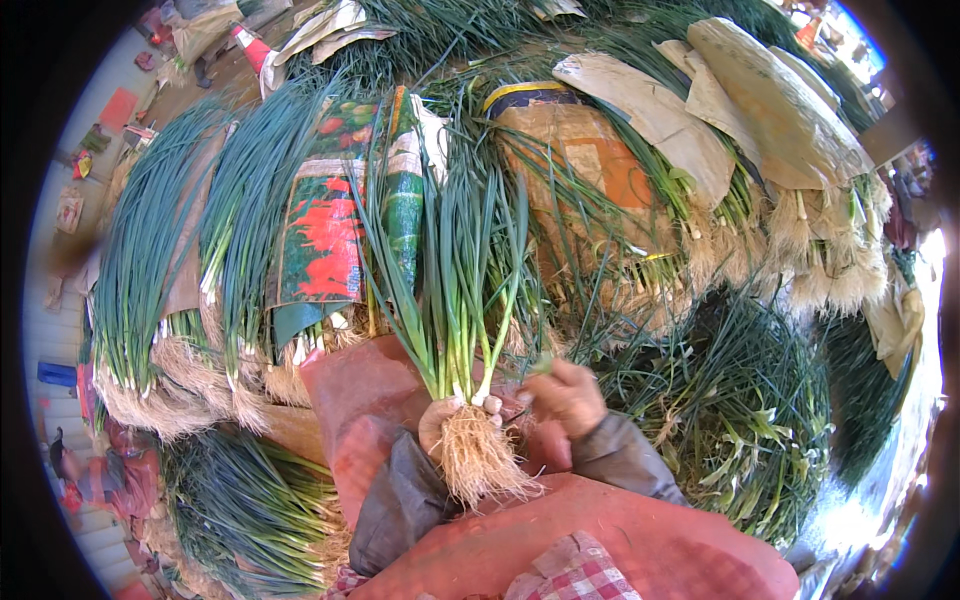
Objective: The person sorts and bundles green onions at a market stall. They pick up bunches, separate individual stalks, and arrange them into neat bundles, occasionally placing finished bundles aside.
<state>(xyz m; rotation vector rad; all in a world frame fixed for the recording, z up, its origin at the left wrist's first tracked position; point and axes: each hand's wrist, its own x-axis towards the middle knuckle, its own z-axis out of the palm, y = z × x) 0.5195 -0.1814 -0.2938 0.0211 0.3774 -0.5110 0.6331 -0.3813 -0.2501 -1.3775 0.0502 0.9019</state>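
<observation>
A bunch of green onions (465, 315) with pale, stringy roots stands upright in front of me, roots toward my body. My left hand (437, 420) is wrapped around its white stem bases, and the roots partly hide the fingers. Just right of the bunch is my right hand (571, 396), blurred, with its fingers curled around a small green leaf scrap (541, 364). A red apron (585, 525) covers my lap below both hands.
Rows of green onions (161, 262) lie at the left, a printed sack (326, 225) among them. Brown sacks (592, 157) and pale sheets (780, 112) cover more at upper right. Loose leaves and trimmings (735, 427) are heaped at right. Another onion pile (247, 510) lies lower left.
</observation>
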